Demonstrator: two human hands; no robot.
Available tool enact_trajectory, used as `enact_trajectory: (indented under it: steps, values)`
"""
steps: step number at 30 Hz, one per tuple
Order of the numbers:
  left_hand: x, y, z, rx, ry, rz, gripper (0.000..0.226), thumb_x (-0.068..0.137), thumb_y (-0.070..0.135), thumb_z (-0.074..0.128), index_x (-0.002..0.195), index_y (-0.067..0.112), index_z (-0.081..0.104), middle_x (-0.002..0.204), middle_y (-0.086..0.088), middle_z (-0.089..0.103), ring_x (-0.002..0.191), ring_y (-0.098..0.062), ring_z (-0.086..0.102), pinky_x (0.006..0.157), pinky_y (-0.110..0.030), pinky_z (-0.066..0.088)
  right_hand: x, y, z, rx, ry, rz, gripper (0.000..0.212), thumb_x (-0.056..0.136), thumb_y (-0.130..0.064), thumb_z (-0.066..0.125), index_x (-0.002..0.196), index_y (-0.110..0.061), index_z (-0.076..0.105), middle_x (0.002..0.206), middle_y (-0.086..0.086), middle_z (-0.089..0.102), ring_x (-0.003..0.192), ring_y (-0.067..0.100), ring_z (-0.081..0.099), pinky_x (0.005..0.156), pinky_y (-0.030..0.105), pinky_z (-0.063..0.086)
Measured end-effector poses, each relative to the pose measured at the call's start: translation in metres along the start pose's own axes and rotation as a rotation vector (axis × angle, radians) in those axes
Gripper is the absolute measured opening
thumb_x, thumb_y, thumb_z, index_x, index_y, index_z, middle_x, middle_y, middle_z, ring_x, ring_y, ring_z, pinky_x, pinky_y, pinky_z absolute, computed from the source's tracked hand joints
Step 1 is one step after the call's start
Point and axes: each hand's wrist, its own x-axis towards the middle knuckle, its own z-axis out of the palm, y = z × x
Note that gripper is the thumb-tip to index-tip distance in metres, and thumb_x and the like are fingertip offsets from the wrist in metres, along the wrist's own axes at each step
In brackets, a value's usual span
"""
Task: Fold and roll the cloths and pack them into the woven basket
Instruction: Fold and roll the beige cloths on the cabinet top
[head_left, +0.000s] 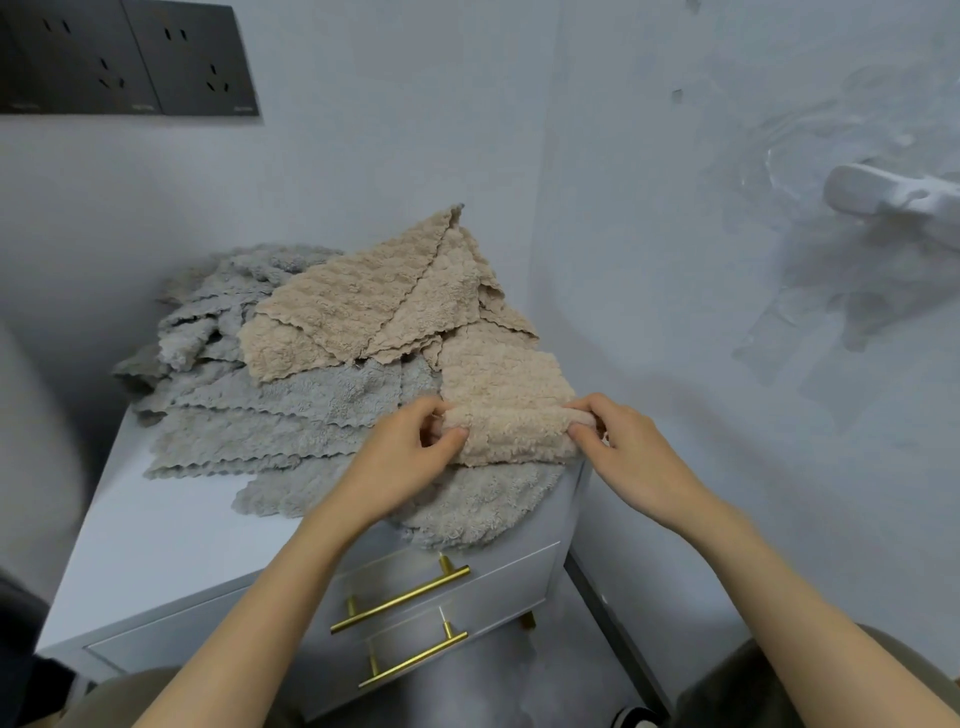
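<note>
A beige fleecy cloth (506, 395) lies folded into a strip on a heap of cloths, its near end turned over into a small roll. My left hand (415, 447) pinches the left end of that roll. My right hand (613, 441) pinches the right end. Behind it lies another beige cloth (363, 306), loosely folded. Several grey cloths (270, 415) are spread beneath and to the left. No woven basket is in view.
The heap sits on a white nightstand (171, 540) with two drawers and gold bar handles (400, 603), in a corner between pale walls. Dark wall sockets (124, 57) are at the upper left. A white fixture (883, 197) juts from the right wall. My knees show at the bottom.
</note>
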Motion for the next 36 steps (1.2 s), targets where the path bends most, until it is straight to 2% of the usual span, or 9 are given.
enact_trajectory:
  steps: [4, 9, 11, 14, 17, 22, 26, 30, 36]
  values:
    - [0.005, 0.001, 0.007, -0.132, 0.035, -0.184, 0.016, 0.09, 0.025, 0.059, 0.077, 0.016, 0.056, 0.048, 0.014, 0.056, 0.043, 0.003, 0.05, 0.041, -0.01, 0.034, 0.011, 0.003, 0.007, 0.106, 0.026, 0.153, 0.01, 0.095, -0.033, 0.053, 0.098, -0.025, 0.058, 0.081, -0.008, 0.06, 0.071, 0.0, 0.052, 0.059, 0.016, 0.036]
    - [0.007, 0.004, 0.017, 0.068, 0.154, -0.211, 0.019, 0.084, 0.035, 0.058, 0.091, 0.019, 0.051, 0.07, 0.006, 0.053, 0.062, -0.011, 0.05, 0.053, -0.027, 0.038, 0.02, 0.008, 0.015, 0.208, 0.179, 0.321, 0.022, 0.078, -0.033, 0.071, 0.091, -0.023, 0.057, 0.069, -0.002, 0.059, 0.067, 0.013, 0.054, 0.057, 0.028, 0.038]
    - [0.007, 0.004, 0.019, 0.11, 0.218, -0.135, 0.019, 0.083, 0.033, 0.058, 0.095, 0.022, 0.047, 0.081, 0.005, 0.051, 0.074, -0.013, 0.05, 0.058, -0.027, 0.037, 0.02, 0.007, 0.018, 0.122, 0.286, 0.199, 0.02, 0.077, -0.025, 0.071, 0.09, -0.024, 0.055, 0.073, -0.004, 0.055, 0.073, 0.015, 0.052, 0.059, 0.029, 0.036]
    - [0.006, 0.006, 0.022, 0.245, 0.242, 0.075, 0.011, 0.087, 0.018, 0.055, 0.098, 0.02, 0.051, 0.099, 0.003, 0.046, 0.094, -0.016, 0.042, 0.074, -0.026, 0.037, 0.017, -0.001, 0.02, -0.156, 0.341, -0.211, 0.02, 0.078, -0.005, 0.065, 0.092, -0.019, 0.062, 0.087, -0.004, 0.058, 0.089, 0.02, 0.049, 0.072, 0.029, 0.038]
    - [0.005, 0.009, 0.024, 0.456, 0.253, 0.302, 0.012, 0.088, 0.007, 0.056, 0.097, 0.014, 0.06, 0.105, -0.002, 0.054, 0.097, -0.021, 0.046, 0.077, -0.031, 0.036, 0.014, -0.005, 0.021, -0.373, 0.307, -0.479, 0.018, 0.081, -0.001, 0.063, 0.093, -0.013, 0.07, 0.091, 0.0, 0.066, 0.085, 0.027, 0.058, 0.064, 0.036, 0.049]
    - [0.001, 0.009, 0.019, 0.506, 0.177, 0.401, 0.014, 0.092, 0.013, 0.053, 0.102, 0.011, 0.063, 0.094, -0.003, 0.063, 0.085, -0.022, 0.058, 0.07, -0.032, 0.046, 0.005, -0.003, 0.02, -0.434, 0.191, -0.482, 0.029, 0.085, -0.006, 0.06, 0.112, -0.012, 0.069, 0.108, 0.002, 0.068, 0.099, 0.026, 0.064, 0.077, 0.036, 0.055]
    - [0.001, -0.001, 0.012, 0.424, 0.069, 0.354, 0.036, 0.084, 0.017, 0.057, 0.119, 0.019, 0.06, 0.111, 0.006, 0.061, 0.1, -0.012, 0.055, 0.079, -0.018, 0.041, 0.003, 0.003, 0.019, -0.452, 0.092, -0.421, 0.046, 0.082, -0.014, 0.064, 0.127, -0.015, 0.06, 0.128, 0.0, 0.061, 0.118, 0.021, 0.055, 0.093, 0.034, 0.046]
    - [0.006, -0.009, 0.008, 0.343, -0.009, 0.309, 0.048, 0.083, 0.007, 0.058, 0.129, 0.02, 0.055, 0.127, 0.007, 0.056, 0.116, -0.01, 0.051, 0.093, -0.02, 0.042, 0.005, 0.005, 0.017, -0.453, 0.099, -0.372, 0.046, 0.085, -0.013, 0.06, 0.13, -0.019, 0.057, 0.128, -0.004, 0.06, 0.121, 0.018, 0.052, 0.096, 0.03, 0.039]
    - [0.011, -0.005, 0.01, 0.101, 0.08, 0.156, 0.035, 0.087, 0.011, 0.056, 0.12, 0.024, 0.06, 0.091, 0.02, 0.058, 0.065, 0.007, 0.049, 0.062, -0.003, 0.037, 0.013, 0.001, 0.017, -0.389, 0.096, -0.254, 0.038, 0.096, -0.018, 0.045, 0.133, -0.021, 0.051, 0.127, -0.008, 0.057, 0.119, 0.014, 0.046, 0.098, 0.031, 0.036]
